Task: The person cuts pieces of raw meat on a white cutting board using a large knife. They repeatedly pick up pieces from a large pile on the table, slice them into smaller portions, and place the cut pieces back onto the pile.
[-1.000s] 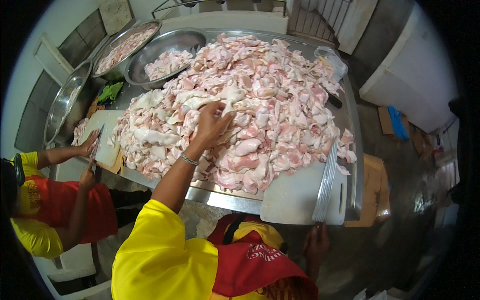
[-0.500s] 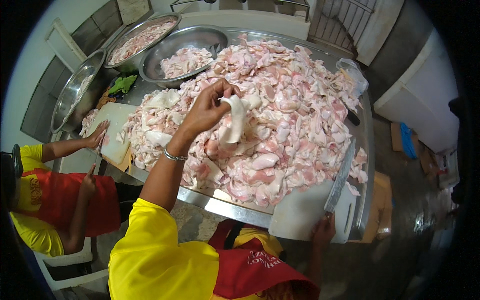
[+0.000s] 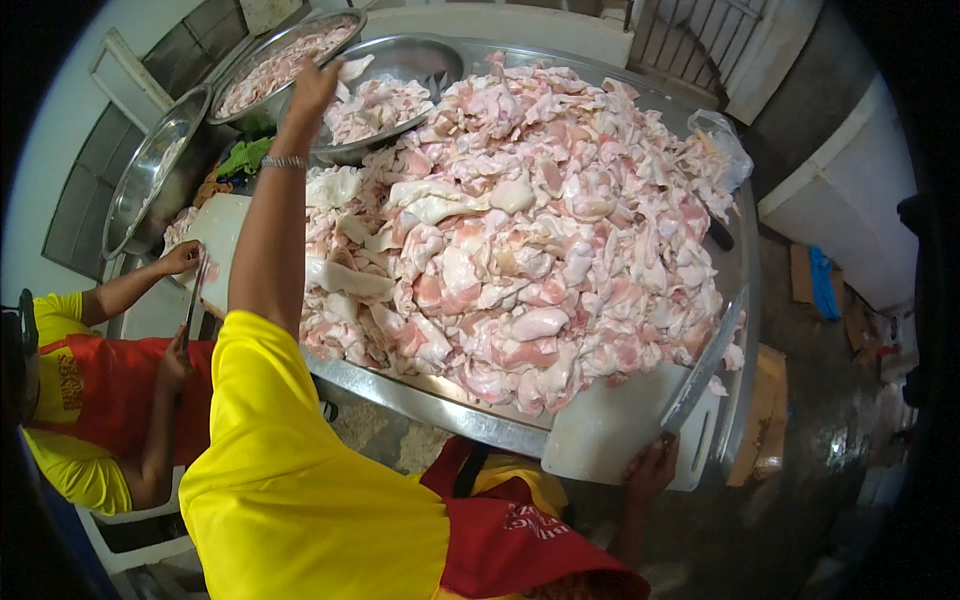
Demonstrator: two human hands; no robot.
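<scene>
My left arm stretches far forward over the steel bowls. My left hand is closed at the near bowl's left rim, a pale piece of chicken skin at its fingertips; motion blurs the grip a little. Below it the near steel bowl holds a small heap of pale pieces. At the near right, my right hand is closed round the handle of a long, broad-bladed knife. The blade slants up and right across a white cutting board. A large mound of raw chicken pieces fills the steel table.
Another steel bowl of meat and a tilted one stand at the far left, near a green cloth. A co-worker cuts on a white board to my left. A plastic bag lies far right; cardboard is below the table edge.
My left hand has moved from above the mound, forward and left to the bowls, with the pale skin. My right hand keeps the knife in nearly the same place.
</scene>
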